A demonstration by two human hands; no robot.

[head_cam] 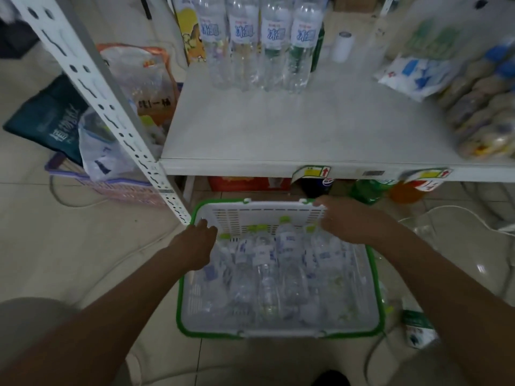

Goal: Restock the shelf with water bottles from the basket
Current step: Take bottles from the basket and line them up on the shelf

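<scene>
the white, green-rimmed basket (250, 218) sits on the floor just below the front edge of the shelf (278, 129). it is packed with clear water bottles (264, 274) lying on their sides, long axes running near to far, green caps toward the shelf. my left grip (198, 240) is curled over the basket's left rim near the far corner. my right grip (348, 221) is curled over the far right corner. four more bottles (245, 43) stand upright in a row at the shelf's back, blue labels facing me.
</scene>
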